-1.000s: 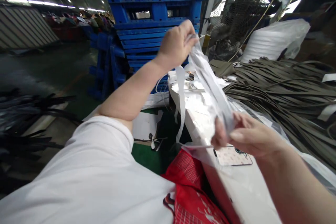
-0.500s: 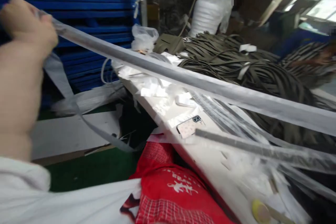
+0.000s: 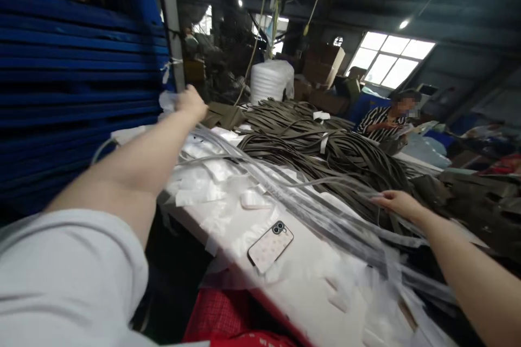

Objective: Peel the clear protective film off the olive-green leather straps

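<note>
My right hand (image 3: 396,203) pinches a translucent plastic strip (image 3: 345,180) between thumb and fingertips, over the right side of the table. From there the strip runs left across the table toward my outstretched left arm. My left hand (image 3: 191,104) reaches to the far left end of the table, close to a crumpled clear plastic bag (image 3: 166,101). Its fingers are curled, and what they hold is hidden behind the hand. Beneath both arms, a bundle of similar clear-grey strips (image 3: 280,192) lies lengthwise on the white table (image 3: 301,303).
A phone in a patterned case (image 3: 271,246) lies near the table's front edge. Behind the strips are heaped dark olive straps (image 3: 354,146). Blue stacked pallets (image 3: 81,76) stand at left, beside a metal post (image 3: 173,27). A person in a striped top (image 3: 378,123) is at the back right.
The wide strip stretched across the view has come down. My left hand has moved away from me to the table's far end. My right hand has come into view, and the camera has tilted up.
</note>
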`<state>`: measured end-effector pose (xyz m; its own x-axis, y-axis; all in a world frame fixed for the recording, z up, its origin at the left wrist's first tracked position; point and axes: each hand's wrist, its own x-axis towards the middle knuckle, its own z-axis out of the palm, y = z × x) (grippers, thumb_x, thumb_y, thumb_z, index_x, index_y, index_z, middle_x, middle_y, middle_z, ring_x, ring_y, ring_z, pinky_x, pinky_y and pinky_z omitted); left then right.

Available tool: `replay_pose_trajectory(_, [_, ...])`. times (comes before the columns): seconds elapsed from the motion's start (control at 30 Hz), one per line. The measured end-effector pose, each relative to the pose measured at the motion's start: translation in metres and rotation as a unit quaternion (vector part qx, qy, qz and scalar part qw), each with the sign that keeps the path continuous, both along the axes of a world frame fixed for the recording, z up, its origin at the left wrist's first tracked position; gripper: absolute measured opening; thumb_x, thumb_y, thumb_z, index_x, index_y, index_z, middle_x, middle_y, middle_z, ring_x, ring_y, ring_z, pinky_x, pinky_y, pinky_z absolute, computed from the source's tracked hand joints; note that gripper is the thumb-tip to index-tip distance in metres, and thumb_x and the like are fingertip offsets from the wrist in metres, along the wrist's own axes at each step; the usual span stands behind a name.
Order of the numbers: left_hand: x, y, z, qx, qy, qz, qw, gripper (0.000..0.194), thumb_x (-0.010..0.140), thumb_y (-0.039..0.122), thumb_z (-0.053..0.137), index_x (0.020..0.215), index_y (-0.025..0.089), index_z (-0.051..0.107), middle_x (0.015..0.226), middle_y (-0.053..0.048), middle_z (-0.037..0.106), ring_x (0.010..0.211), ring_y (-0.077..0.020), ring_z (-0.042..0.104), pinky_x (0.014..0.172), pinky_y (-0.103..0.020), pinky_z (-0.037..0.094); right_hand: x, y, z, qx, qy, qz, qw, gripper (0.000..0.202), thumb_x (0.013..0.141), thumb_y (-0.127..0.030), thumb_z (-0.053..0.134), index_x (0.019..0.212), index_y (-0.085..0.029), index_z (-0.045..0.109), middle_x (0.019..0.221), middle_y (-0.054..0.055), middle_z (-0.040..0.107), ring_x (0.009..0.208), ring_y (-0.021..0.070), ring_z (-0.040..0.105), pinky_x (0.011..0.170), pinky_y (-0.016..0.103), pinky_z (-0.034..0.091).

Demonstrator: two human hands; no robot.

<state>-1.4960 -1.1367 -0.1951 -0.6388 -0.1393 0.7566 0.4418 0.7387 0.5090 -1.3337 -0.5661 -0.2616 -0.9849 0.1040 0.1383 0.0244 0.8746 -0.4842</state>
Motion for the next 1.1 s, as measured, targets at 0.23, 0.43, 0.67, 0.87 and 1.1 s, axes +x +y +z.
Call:
replay_pose_trajectory(0.23, [0.078,0.059,-0.096,-0.108,-0.243,-0.091,0.960,0.034,0.076,0.035,0.080,0.103,0.017,0.069,0.089,-0.003,0.074,0.079,-0.0163,0.067,0.076,-0.025,0.050,-0.040,-0.084,-0.092,-0.010,0.067,0.055,0.996,0.016,0.069,-0.033,0.072,0.071,-0.017,0.067,0.069,0.009,0.069,0.063,0.0261,0.065,0.062,0.039,0.049])
replay_pose_trajectory(0.43, [0.213,0.110,-0.149,0.144,-0.331,-0.320,0.876,0.039,0.088,0.040,0.064,0.117,0.014,0.063,0.082,-0.004,0.074,0.076,-0.0169,0.069,0.072,-0.026,0.053,0.034,-0.242,-0.119,-0.215,-0.174,0.378,0.884,0.040,0.085,-0.038,0.066,0.117,-0.016,0.060,0.087,0.004,0.070,0.068,0.0168,0.062,0.066,0.030,0.051])
replay_pose_trajectory(0.67, [0.246,0.131,-0.186,0.249,-0.316,-0.230,0.886,0.041,0.083,0.036,0.070,0.118,0.015,0.061,0.087,-0.004,0.072,0.076,-0.0155,0.066,0.077,-0.027,0.052,0.104,-0.316,-0.172,-0.390,-0.226,0.311,0.837,0.029,0.086,-0.046,0.057,0.086,-0.018,0.061,0.073,0.004,0.066,0.064,0.0177,0.058,0.058,0.029,0.044])
replay_pose_trajectory(0.87, [0.252,0.117,-0.185,0.210,-0.383,-0.249,0.865,0.085,0.055,0.039,0.091,0.128,0.016,0.054,0.125,-0.014,0.063,0.106,-0.0261,0.063,0.093,-0.037,0.051,0.104,-0.300,-0.183,-0.418,-0.229,0.264,0.839,0.038,0.088,-0.053,0.052,0.067,-0.022,0.051,0.054,0.000,0.056,0.047,0.0143,0.050,0.050,0.028,0.040])
replay_pose_trajectory(1.1, [0.260,0.116,-0.198,0.176,-0.381,-0.290,0.860,0.039,0.079,0.048,0.072,0.095,0.013,0.072,0.096,-0.008,0.072,0.091,-0.0219,0.067,0.088,-0.031,0.051,0.112,-0.295,-0.185,-0.446,-0.240,0.229,0.832,0.038,0.088,-0.057,0.053,0.078,-0.020,0.054,0.056,-0.002,0.060,0.044,0.0122,0.050,0.047,0.025,0.037])
